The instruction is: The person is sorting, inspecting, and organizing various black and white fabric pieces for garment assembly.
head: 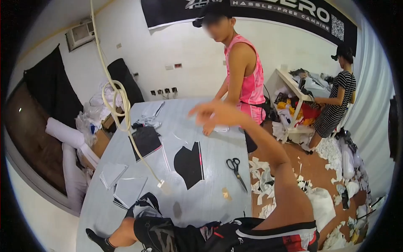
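My right hand (217,113), blurred by motion, is raised over the far right part of the grey table (211,201). Its fingers are apart and point left, and I see nothing in them. Out of view is my left hand. Below the raised hand lies a cut black fabric piece (187,167) with a pink and white strip along one edge. Fabric scissors (235,170) rest near the table's right edge, blades towards me. Farther left is another black fabric panel (145,141).
A co-worker (244,72) stands at the far side, hands on the table. Another person (335,97) works at a white shelf (297,91). A looped cream cable (116,105) hangs over the table. Stacked pale sheets (129,190) lie left. Scraps (263,176) litter the floor.
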A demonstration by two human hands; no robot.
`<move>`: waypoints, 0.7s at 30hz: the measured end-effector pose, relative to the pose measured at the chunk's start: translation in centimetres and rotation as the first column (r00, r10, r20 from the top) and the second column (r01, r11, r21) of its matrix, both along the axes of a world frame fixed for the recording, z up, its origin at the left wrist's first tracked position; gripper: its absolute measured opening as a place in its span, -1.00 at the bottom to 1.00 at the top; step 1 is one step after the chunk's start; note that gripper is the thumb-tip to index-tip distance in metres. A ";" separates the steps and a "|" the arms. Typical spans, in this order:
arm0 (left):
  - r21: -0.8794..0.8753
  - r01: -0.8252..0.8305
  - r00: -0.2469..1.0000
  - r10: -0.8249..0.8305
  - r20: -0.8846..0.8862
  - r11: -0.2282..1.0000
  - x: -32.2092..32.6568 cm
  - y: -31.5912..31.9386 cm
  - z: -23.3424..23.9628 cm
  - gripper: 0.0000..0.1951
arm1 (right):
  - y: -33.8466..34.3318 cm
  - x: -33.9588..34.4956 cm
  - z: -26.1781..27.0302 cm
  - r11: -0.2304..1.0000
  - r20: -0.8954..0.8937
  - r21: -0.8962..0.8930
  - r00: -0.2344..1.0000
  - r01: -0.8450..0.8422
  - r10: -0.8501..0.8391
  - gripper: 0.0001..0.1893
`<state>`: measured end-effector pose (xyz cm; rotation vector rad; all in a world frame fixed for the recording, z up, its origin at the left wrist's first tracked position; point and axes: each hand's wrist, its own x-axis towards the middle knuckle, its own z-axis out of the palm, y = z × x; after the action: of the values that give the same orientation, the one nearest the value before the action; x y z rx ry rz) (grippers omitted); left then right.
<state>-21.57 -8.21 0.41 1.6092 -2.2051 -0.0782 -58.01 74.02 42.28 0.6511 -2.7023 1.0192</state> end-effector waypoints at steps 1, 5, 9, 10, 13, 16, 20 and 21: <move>0.023 0.043 0.999 -0.043 0.017 0.999 -0.8 0.2 -0.6 -0.13 | -3.1 3.3 2.0 0.969 0.069 -0.103 0.971 -0.223 0.231 -0.58; 0.064 0.092 0.987 -0.100 0.128 0.994 3.7 -1.7 -0.1 -0.14 | -18.5 7.2 5.6 0.195 -0.627 -0.300 0.347 -0.934 0.697 -0.57; 0.119 0.004 0.994 -0.017 0.112 0.993 7.4 0.6 -2.6 -0.15 | -22.4 9.2 4.1 -0.158 -0.627 -0.459 0.192 -0.874 0.755 -0.60; 0.133 -0.050 0.994 0.036 0.105 0.990 10.1 1.5 -3.1 -0.15 | -22.7 10.2 3.8 -0.135 -0.533 -0.539 0.213 -0.831 0.819 -0.61; 0.188 -0.182 0.983 0.176 0.046 0.965 12.8 5.3 -5.7 -0.15 | -23.9 12.8 1.8 0.025 -0.207 -0.680 0.224 -0.733 0.952 -0.65; 0.221 -0.281 0.959 0.278 0.046 0.934 17.5 7.3 -7.1 -0.16 | -26.6 13.9 -1.5 0.267 0.155 -0.744 0.231 -0.612 0.960 -0.68; 0.251 -0.292 0.955 0.264 0.138 0.923 21.8 7.2 -4.7 -0.16 | -30.0 11.0 -5.3 -0.151 -0.257 -0.642 0.025 -0.752 0.966 -0.73; 0.261 -0.294 0.952 0.258 0.162 0.920 22.7 8.4 -5.3 -0.17 | -29.4 9.8 -4.7 -0.230 -0.252 -0.583 -0.096 -0.780 0.963 -0.74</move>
<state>1.11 0.22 -4.85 2.1230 -2.1048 -0.2257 -48.17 44.65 37.61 2.7151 -1.1423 2.2093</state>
